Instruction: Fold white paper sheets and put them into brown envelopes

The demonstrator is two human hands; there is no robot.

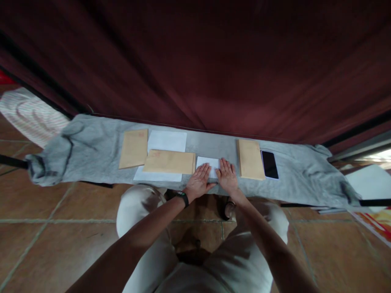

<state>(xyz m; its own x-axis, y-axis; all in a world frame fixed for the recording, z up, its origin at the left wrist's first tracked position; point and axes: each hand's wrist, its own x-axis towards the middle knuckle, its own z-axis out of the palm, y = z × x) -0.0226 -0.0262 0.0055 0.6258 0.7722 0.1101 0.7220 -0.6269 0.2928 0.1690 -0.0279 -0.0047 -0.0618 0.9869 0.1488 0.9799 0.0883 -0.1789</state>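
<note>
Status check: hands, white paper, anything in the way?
Left hand, right hand flat on white paper. Paper on grey cloth. Brown envelopes close either side, none atop it.

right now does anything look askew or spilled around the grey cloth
No spill shows. The grey cloth is rumpled at both ends, unlike its flatter middle, and the leftmost brown envelope sits slightly tilted beside the upper white paper.
</note>
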